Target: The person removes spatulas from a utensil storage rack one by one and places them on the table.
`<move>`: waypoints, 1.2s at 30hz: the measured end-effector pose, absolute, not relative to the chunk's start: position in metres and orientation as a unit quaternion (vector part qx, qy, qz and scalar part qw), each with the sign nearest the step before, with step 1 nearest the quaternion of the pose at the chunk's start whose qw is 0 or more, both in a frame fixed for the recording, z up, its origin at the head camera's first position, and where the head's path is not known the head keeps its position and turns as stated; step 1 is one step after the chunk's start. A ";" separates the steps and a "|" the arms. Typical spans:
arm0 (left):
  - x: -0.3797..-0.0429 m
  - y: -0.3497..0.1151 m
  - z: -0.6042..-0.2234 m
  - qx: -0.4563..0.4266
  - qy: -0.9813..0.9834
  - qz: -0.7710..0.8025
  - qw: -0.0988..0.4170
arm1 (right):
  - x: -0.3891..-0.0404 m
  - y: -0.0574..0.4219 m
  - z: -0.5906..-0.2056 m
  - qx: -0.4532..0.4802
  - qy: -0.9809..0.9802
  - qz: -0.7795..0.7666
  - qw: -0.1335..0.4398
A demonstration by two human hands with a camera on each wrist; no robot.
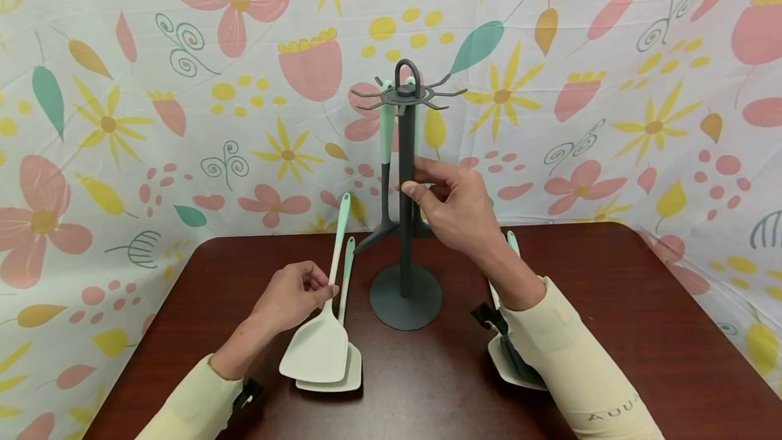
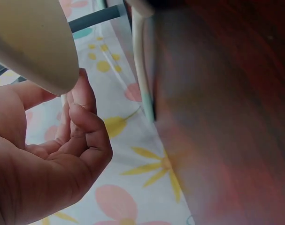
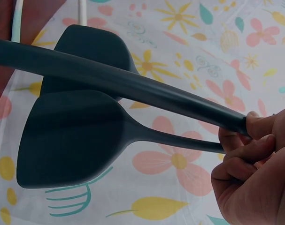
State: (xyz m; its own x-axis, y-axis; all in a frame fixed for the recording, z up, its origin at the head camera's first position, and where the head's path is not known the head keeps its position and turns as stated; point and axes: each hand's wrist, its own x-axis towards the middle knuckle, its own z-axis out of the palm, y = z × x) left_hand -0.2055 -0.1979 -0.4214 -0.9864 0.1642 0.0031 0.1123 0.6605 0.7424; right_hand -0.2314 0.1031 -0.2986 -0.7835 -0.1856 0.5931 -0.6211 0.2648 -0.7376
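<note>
My left hand (image 1: 293, 297) pinches the handle of a white spatula (image 1: 318, 348) with a mint-green grip, just above its broad blade. That blade overlaps a second white spatula (image 1: 353, 375) lying on the table. In the left wrist view the held blade (image 2: 34, 42) covers part of the fingers. My right hand (image 1: 461, 206) grips the dark grey post (image 1: 406, 243) of a utensil stand between thumb and fingers. Two dark spatulas with mint grips hang from the stand's hooked top; the right wrist view shows the nearer blade (image 3: 72, 140) and the farther one (image 3: 93, 51).
The stand's round base (image 1: 406, 314) rests on the brown table (image 1: 427, 392). Beneath my right forearm lie a white utensil (image 1: 504, 365) and a dark one, both partly hidden by the sleeve. A flower-patterned cloth (image 1: 550, 155) rises behind the table.
</note>
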 end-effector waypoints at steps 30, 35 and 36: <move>-0.203 -0.201 -0.446 0.021 0.915 0.387 0.108 | -0.232 0.104 -0.299 0.261 -0.771 0.545 0.201; -0.204 -0.201 -0.448 0.018 0.915 0.385 0.117 | -0.232 0.104 -0.299 0.261 -0.772 0.543 0.201; -0.204 -0.201 -0.449 0.019 0.916 0.384 0.119 | -0.232 0.104 -0.299 0.260 -0.773 0.543 0.200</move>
State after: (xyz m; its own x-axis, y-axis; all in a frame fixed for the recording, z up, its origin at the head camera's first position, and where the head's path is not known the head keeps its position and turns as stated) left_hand -0.2037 -0.2010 -0.4488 -0.9711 0.1251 -0.2032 -0.0572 0.7050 0.7069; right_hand -0.2322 0.1039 -0.2989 -0.7843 -0.1853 0.5920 -0.6198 0.2754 -0.7349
